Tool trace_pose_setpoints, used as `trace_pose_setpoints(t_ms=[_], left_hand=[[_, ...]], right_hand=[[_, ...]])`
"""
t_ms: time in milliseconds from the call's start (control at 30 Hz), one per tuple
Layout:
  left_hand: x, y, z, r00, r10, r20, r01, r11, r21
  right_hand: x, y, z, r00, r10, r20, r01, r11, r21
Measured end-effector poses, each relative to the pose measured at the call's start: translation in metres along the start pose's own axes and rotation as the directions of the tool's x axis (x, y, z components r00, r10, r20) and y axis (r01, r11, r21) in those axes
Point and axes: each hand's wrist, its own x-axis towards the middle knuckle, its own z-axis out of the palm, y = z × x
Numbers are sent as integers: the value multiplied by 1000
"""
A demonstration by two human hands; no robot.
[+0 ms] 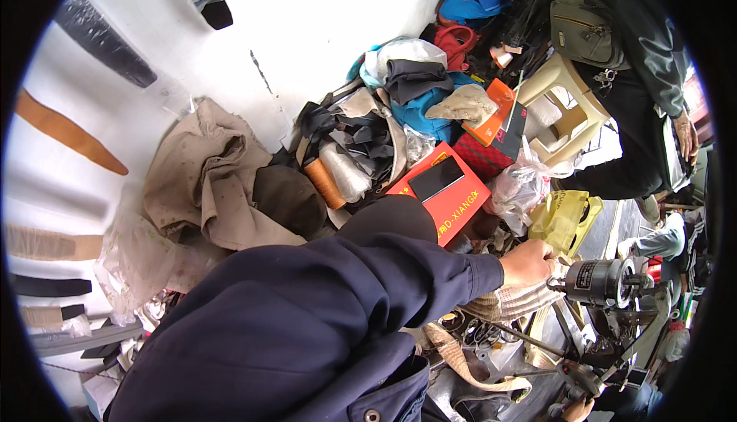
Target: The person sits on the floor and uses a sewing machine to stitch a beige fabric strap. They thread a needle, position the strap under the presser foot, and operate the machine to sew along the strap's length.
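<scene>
My left arm, in a dark navy sleeve, reaches across to the right. My left hand (528, 263) is closed in a fist beside a grey cylindrical machine part (603, 282) with a label plate. What the fingers grip is hidden. Under the wrist lies a checked cloth (510, 301). At the lower edge only a small part of my right hand (580, 409) shows, close to a dark metal machine fitting (581, 378); its fingers are mostly cut off. A tan strap (468, 364) curls below the cloth among loose tools and scraps.
A black phone (437, 180) rests on a red box (468, 206). Nearby are an orange thread spool (325, 183), a brown cloth (207, 173), a beige plastic stool (564, 107) and a yellow bag (566, 221). A person in dark clothes (652, 123) stands at the upper right.
</scene>
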Motion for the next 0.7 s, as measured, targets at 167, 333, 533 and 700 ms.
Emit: trace_pose_setpoints(t_ms=[167,333,533,700], left_hand=[[1,-3,3,1000,23,9,-23,1000,-21],[-2,0,1,999,50,14,-49,997,-56],[-7,6,-3,999,26,-22,-26,1000,0],[-8,4,-2,997,65,-33,-66,998,-24]], right_hand=[[-12,0,9,999,53,9,-51,990,-133],[-40,11,59,909,337,246,-347,938,-4],[-95,-54,111,844,259,470,-255,964,-74],[-77,-112,63,950,-46,309,45,999,8]])
